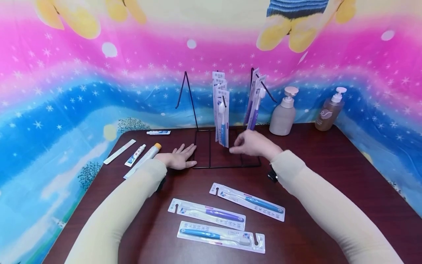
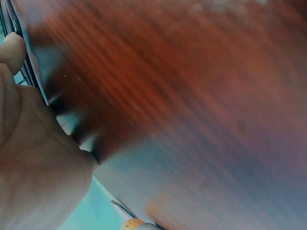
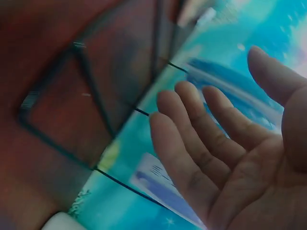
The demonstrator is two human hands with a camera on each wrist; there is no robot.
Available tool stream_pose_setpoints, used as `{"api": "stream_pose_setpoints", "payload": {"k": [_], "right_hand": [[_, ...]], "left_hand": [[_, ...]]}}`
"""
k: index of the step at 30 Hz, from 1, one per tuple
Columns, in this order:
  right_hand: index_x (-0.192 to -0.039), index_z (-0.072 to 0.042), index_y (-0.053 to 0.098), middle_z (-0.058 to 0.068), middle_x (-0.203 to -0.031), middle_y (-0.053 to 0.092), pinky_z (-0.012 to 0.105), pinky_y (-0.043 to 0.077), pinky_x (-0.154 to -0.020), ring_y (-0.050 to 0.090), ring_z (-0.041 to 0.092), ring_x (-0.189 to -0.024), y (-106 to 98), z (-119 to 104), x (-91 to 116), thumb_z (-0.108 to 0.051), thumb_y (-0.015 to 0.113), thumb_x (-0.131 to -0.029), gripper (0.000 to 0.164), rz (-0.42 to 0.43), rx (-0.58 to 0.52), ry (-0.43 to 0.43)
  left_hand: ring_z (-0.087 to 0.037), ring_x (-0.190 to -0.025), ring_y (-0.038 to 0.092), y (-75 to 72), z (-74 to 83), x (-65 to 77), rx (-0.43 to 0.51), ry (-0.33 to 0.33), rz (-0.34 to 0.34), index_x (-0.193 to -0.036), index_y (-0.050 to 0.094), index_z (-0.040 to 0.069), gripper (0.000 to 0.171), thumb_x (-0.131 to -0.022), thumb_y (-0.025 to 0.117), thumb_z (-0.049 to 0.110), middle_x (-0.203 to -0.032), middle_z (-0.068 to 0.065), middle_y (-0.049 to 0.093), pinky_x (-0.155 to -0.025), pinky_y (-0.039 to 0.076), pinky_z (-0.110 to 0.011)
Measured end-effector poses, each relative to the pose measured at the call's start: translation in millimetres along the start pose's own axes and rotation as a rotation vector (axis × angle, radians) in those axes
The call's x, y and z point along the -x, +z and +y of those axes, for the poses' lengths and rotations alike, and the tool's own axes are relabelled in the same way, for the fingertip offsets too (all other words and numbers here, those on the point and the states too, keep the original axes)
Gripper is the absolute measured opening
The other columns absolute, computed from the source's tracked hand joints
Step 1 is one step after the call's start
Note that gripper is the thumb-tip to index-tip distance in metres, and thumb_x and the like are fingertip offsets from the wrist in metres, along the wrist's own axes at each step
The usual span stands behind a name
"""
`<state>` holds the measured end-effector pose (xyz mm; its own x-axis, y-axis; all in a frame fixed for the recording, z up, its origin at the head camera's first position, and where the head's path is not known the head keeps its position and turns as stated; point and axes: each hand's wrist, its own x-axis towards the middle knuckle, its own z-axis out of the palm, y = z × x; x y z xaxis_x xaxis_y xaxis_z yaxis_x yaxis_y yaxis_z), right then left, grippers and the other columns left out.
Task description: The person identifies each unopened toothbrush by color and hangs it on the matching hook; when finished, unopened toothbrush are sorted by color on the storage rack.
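A black wire rack (image 1: 226, 167) stands near the back of the table. Carded toothbrushes (image 1: 224, 126) hang on its middle hook, several in a row, the front one blue. More packs, with purple handles (image 1: 254, 113), hang at the right hook. Fingers spread, my left hand (image 1: 178, 158) rests on the table with its fingertips at the rack's left base. My right hand (image 1: 254, 143) is just right of the middle packs, over the base; in the right wrist view its fingers are loosely bent with nothing in them. Three toothbrush packs lie in front: blue (image 1: 248, 202), purple (image 1: 211, 216), blue (image 1: 221, 237).
To the left lie toothpaste tubes (image 1: 135, 155), an orange-capped tube (image 1: 146, 157), a slim white pack (image 1: 119, 151) and a small tube (image 1: 159, 132). A pale pump bottle (image 1: 282, 115) and a brown pump bottle (image 1: 329, 113) stand at the back right, before a printed cloth.
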<state>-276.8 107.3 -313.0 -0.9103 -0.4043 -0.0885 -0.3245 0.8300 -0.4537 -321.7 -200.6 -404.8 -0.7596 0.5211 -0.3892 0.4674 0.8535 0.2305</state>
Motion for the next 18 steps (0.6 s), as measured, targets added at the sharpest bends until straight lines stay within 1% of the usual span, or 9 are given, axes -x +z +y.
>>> {"api": "stream_pose_setpoints", "payload": {"k": [2, 4, 6, 9, 11, 14, 16, 18], "right_hand": [[-0.098, -0.013, 0.069, -0.001, -0.091, 0.064, 0.035, 0.047, -0.076, 0.058, 0.015, -0.082, 12.9, 6.0, 10.5, -0.045, 0.069, -0.079, 0.037, -0.045, 0.066, -0.023], [-0.101, -0.013, 0.068, -0.002, -0.087, 0.063, 0.034, 0.047, -0.074, 0.057, 0.014, -0.08, 26.4, 9.0, 22.7, -0.046, 0.069, -0.079, 0.04, -0.08, 0.119, -0.048], [-0.103, -0.013, 0.067, -0.004, -0.081, 0.06, 0.033, 0.047, -0.07, 0.055, 0.012, -0.075, 38.7, 8.5, 35.5, -0.046, 0.07, -0.077, 0.042, -0.099, 0.151, -0.066], [-0.102, -0.016, 0.067, -0.007, -0.072, 0.056, 0.032, 0.044, -0.062, 0.052, 0.01, -0.069, 54.3, 4.7, 54.5, -0.047, 0.072, -0.075, 0.042, -0.091, 0.198, -0.078], [-0.102, -0.018, 0.067, -0.007, -0.075, 0.057, 0.032, 0.044, -0.061, 0.052, 0.01, -0.07, 63.6, 2.6, 65.1, -0.048, 0.074, -0.072, 0.043, -0.085, 0.231, -0.083], [-0.103, -0.019, 0.066, -0.005, -0.085, 0.06, 0.035, 0.045, -0.065, 0.054, 0.011, -0.078, 76.4, 2.0, 77.6, -0.048, 0.076, -0.069, 0.045, -0.075, 0.294, -0.096], [-0.103, -0.019, 0.066, -0.004, -0.09, 0.06, 0.036, 0.046, -0.066, 0.055, 0.012, -0.081, 83.0, 3.3, 83.6, -0.045, 0.078, -0.067, 0.046, -0.061, 0.323, -0.103], [-0.103, -0.019, 0.066, -0.004, -0.09, 0.058, 0.036, 0.045, -0.066, 0.054, 0.013, -0.081, 86.9, 5.2, 88.4, -0.041, 0.08, -0.067, 0.045, -0.038, 0.326, -0.111]], "left_hand": [[-0.036, -0.137, -0.009, 0.1, -0.7, -0.9, -0.002, -0.001, -0.005, -0.149, -0.003, 0.014, 0.076, -0.095, 0.033, 0.052, -0.153, -0.006, -0.008, -0.106, 0.003, -0.054], [-0.035, -0.137, -0.01, 0.2, -1.4, -1.5, -0.004, -0.005, -0.007, -0.148, -0.004, 0.015, 0.076, -0.095, 0.033, 0.054, -0.153, -0.005, -0.008, -0.106, 0.003, -0.054], [-0.034, -0.137, -0.01, 0.2, -1.8, -2.1, 0.004, -0.009, -0.005, -0.149, -0.004, 0.016, 0.077, -0.094, 0.033, 0.055, -0.153, -0.004, -0.009, -0.107, 0.002, -0.054], [-0.034, -0.137, -0.011, 0.7, -3.1, -3.8, 0.005, -0.009, 0.001, -0.149, -0.004, 0.016, 0.077, -0.094, 0.033, 0.056, -0.153, -0.003, -0.009, -0.106, 0.0, -0.054], [-0.034, -0.137, -0.011, 1.4, -4.1, -5.0, 0.008, -0.011, 0.002, -0.149, -0.004, 0.017, 0.077, -0.094, 0.032, 0.056, -0.153, -0.003, -0.009, -0.106, 0.0, -0.055], [-0.033, -0.137, -0.012, 3.1, -5.6, -6.3, 0.003, -0.013, 0.002, -0.149, -0.005, 0.017, 0.077, -0.093, 0.032, 0.057, -0.153, -0.002, -0.01, -0.106, 0.0, -0.055], [-0.033, -0.137, -0.012, 3.5, -5.9, -6.9, 0.006, -0.015, 0.001, -0.149, -0.005, 0.017, 0.077, -0.093, 0.032, 0.057, -0.153, -0.002, -0.01, -0.106, 0.0, -0.054], [-0.032, -0.137, -0.012, 3.6, -5.7, -7.2, 0.008, -0.014, 0.002, -0.149, -0.005, 0.017, 0.077, -0.093, 0.032, 0.056, -0.153, -0.002, -0.01, -0.106, 0.0, -0.054]]}}
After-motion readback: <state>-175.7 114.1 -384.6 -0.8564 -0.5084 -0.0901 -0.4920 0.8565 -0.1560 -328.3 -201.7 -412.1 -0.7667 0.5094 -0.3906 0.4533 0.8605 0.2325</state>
